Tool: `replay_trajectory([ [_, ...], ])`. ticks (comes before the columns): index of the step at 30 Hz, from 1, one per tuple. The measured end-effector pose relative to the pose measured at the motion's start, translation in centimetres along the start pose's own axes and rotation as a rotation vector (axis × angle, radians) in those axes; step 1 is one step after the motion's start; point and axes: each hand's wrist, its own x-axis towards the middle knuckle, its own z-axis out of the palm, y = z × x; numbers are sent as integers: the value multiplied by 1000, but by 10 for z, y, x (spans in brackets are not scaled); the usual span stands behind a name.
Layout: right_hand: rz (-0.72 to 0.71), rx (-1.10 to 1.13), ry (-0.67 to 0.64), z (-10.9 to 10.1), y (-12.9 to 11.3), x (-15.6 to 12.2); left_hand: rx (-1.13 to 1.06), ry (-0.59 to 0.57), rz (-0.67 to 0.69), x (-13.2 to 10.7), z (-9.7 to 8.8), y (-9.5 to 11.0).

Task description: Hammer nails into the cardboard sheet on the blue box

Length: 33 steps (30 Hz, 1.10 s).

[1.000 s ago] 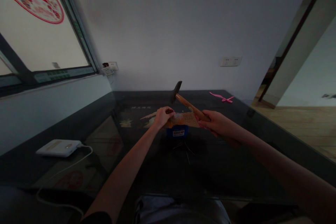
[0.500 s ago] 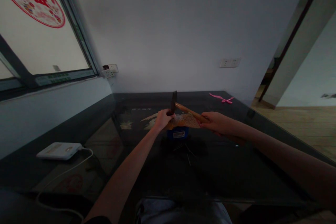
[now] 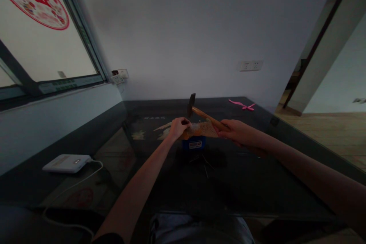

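Note:
My right hand [image 3: 236, 131] is wrapped round the wooden handle of a hammer [image 3: 208, 117]. The dark hammer head is raised just above and beside my left hand [image 3: 178, 127]. The thumb and finger of that left hand are pinched together on something I cannot make out. Beneath them lies a flat brownish piece with a dotted pattern [image 3: 208, 129], its left part partly hidden by the left hand. It rests over a blue container with a white label [image 3: 195, 143].
A black glossy table [image 3: 246, 187] carries a white power bank [image 3: 67, 163] with a cable at left. A pink ribbon [image 3: 243, 105] lies at the back right. Thin sticks or wires [image 3: 206, 171] lie before the container. Behind stands a wall with sockets [image 3: 251, 65].
The hammer head has lifted a little, away from my left hand and the patterned piece. My left hand stays pinched in about the same place.

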Motion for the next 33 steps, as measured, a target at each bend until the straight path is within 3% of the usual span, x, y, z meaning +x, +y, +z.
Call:
replay_trajectory([
  [8,-2,-109,-114,-4,-8,-4,33,-22,-21,2,1,-3],
  [33,-25,-93,-50,3,-2,-8,18,-44,-40,3,-1,-1],
])
